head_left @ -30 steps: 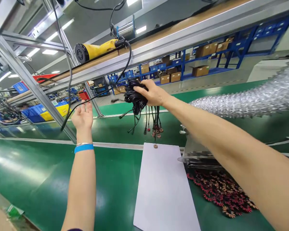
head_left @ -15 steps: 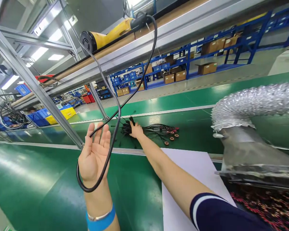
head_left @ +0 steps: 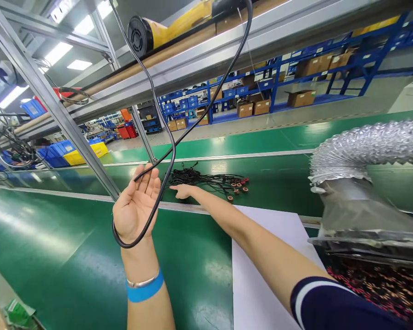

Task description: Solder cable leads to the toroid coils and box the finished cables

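Note:
My left hand [head_left: 136,206] is raised palm up at centre left, its fingers loosely apart. A black power cable [head_left: 162,192] loops around it, running past the thumb and fingers and across the front of the wrist; the palm does not close on it. Reaching over the green conveyor belt, my right hand [head_left: 183,191] lies just in front of a bundle of black wire leads [head_left: 187,175], with a finger stretched to the left. It grips none of them visibly. Small copper-wound ring coils [head_left: 245,189] sit at the right ends of the leads.
A yellow heat gun [head_left: 161,34] rests on the overhead shelf [head_left: 192,64]. A white board [head_left: 265,256] lies below my right forearm. To the right, a silver duct hose [head_left: 368,142] joins a hood above many red and copper coils [head_left: 382,288]. An aluminium post [head_left: 65,123] stands left.
My right hand has come off the wire bundle and moved slightly left and nearer, leaving the leads on the belt. My left hand stays open inside the cable loop. The view has shifted a little.

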Demonstrator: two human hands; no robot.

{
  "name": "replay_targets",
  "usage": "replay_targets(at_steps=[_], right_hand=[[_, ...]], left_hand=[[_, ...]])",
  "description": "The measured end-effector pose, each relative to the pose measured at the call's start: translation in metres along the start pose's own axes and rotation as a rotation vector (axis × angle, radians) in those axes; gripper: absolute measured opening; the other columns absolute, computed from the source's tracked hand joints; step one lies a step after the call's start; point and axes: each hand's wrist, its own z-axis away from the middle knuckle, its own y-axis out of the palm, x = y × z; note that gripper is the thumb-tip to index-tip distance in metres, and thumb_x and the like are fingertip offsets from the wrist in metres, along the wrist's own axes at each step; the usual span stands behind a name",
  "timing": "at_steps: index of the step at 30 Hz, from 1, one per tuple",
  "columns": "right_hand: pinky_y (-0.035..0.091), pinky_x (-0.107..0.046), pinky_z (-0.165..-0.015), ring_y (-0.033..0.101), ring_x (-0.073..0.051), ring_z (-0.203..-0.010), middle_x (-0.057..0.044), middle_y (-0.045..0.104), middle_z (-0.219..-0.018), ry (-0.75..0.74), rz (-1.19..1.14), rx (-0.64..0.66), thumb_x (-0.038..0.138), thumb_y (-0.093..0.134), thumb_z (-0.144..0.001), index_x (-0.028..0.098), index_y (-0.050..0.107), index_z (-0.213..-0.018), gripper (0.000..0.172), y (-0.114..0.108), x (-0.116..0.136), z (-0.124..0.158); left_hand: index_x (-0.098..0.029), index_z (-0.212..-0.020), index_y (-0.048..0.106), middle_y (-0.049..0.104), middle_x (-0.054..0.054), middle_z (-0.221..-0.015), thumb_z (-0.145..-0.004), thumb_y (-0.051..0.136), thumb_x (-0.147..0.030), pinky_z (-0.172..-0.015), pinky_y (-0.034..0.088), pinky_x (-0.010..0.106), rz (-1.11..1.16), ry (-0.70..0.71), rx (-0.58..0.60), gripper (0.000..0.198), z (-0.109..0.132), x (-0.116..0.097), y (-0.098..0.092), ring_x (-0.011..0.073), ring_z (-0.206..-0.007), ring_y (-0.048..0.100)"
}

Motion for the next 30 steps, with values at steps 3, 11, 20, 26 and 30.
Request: replay_targets(at_steps=[3,11,20,26,30], right_hand=[[0.054,-0.042,-0.086,0.061,-0.023,-0.103,-0.008,0.058,-0.121,-0.008,-0.002,0.066,0.034,0.058,-0.094,0.016,0.057,-0.121,0.032,0.001,0.013,-0.004],[0.054,-0.042,-0.086,0.061,-0.022,-0.102,-0.009,0.059,-0.121,0.141,0.085,0.280,0.034,0.058,-0.094,0.016,0.056,-0.122,0.033,-0.023,-0.025,0.020],[0.053,-0.041,-0.088,0.061,-0.022,-0.102,-0.008,0.057,-0.122,0.189,0.235,0.212,0.035,0.055,-0.096,0.013,0.056,-0.122,0.034,-0.015,-0.024,0.043],[0.054,-0.042,-0.087,0.061,-0.022,-0.103,-0.010,0.058,-0.122,0.078,0.253,0.228,0.034,0.058,-0.095,0.016,0.056,-0.121,0.032,0.022,0.023,0.025],[0.054,-0.042,-0.086,0.061,-0.022,-0.103,-0.009,0.058,-0.122,0.072,0.295,0.237,0.034,0.058,-0.095,0.016,0.056,-0.122,0.033,0.022,0.017,0.021]], left_hand=[[-0.012,-0.111,0.068,0.065,0.012,-0.127,-0.093,0.044,-0.022,-0.111,0.043,0.041,-0.008,0.000,-0.002,0.031,0.004,-0.004,0.001,0.0267,-0.131,0.049],[-0.013,-0.110,0.068,0.066,0.010,-0.126,-0.093,0.045,-0.023,-0.108,0.045,0.037,-0.005,-0.019,0.042,0.031,0.006,-0.005,0.003,0.0238,-0.127,0.054],[-0.015,-0.107,0.069,0.066,0.008,-0.125,-0.093,0.045,-0.024,-0.105,0.048,0.034,-0.014,-0.004,0.036,0.030,0.000,-0.004,-0.006,0.0217,-0.124,0.056],[-0.020,-0.106,0.069,0.065,0.005,-0.128,-0.087,0.055,-0.019,-0.101,0.050,0.029,-0.111,-0.001,-0.012,0.024,-0.003,0.001,-0.005,0.0200,-0.123,0.057],[-0.023,-0.115,0.064,0.065,0.006,-0.127,-0.080,0.066,-0.020,-0.094,0.054,0.032,-0.340,0.071,0.009,0.035,-0.003,0.006,-0.010,0.0213,-0.115,0.062]])
